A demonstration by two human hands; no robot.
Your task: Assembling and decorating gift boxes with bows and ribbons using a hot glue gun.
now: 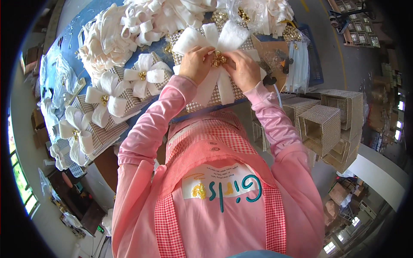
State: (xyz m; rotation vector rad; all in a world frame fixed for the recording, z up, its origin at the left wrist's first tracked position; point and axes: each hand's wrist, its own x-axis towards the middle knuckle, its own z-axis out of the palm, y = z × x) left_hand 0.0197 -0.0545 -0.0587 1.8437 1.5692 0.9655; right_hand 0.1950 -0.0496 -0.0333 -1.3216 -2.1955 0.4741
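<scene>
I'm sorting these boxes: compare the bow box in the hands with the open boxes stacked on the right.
The bow box is shut and carries a white bow with a gold centre; the open boxes gape empty, undecorated. The left hand and right hand hold the first; the others lie untouched. Both have studded silvery walls.

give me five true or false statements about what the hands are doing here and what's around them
1. Both hands meet at a gold ornament in the middle of a white bow. True.
2. The bow lies on a bare wooden board. False: it lies on a studded box lid.
3. Finished lids with white bows sit to the person's left. True.
4. The left hand rests idle in the person's lap. False: its fingers are at the ornament, opposite the right hand.
5. The open studded boxes on the right are full of ribbon. False: they look empty.
</scene>
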